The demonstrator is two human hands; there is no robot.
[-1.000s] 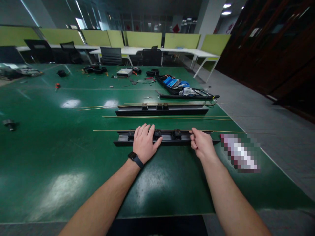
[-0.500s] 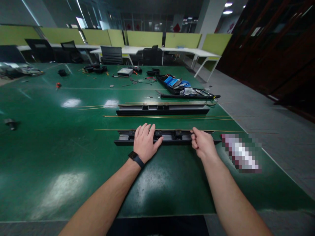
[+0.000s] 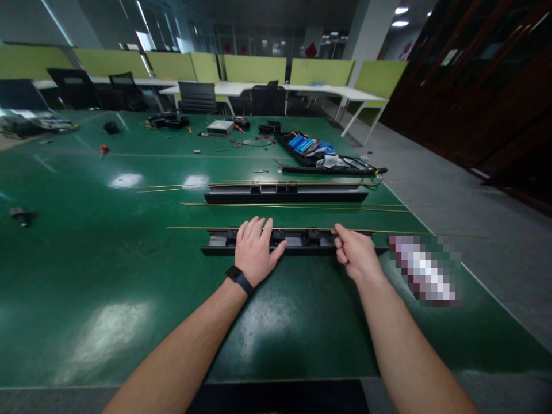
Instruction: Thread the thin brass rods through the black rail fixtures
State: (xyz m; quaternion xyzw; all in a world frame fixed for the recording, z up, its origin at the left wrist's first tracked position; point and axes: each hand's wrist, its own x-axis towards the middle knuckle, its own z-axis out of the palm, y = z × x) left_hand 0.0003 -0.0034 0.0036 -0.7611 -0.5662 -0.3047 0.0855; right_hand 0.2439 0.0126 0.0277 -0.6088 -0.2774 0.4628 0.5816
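You are in a dim office at a glossy green table (image 3: 107, 259), with white desks (image 3: 237, 88) beyond it. At far left lies a small dark part (image 3: 20, 215); farther back is an orange one (image 3: 104, 149). The thin brass-coloured rod (image 3: 198, 228) begins left of your hands and runs along the back edge of the near black channel (image 3: 297, 251), which lies crosswise before you. Your left hand (image 3: 256, 250), wearing a dark watch (image 3: 235, 273), rests over this channel, fingers extended close together, thumb spread. Behind it lies a second black channel (image 3: 284, 197). A black block (image 3: 313, 236) sits inside the near channel, between your hands. Your right hand (image 3: 356, 253) is curled, fingertips at the rod; whether they pinch it, you cannot tell. Right of it, a pinkish object (image 3: 425, 270) is pixelated
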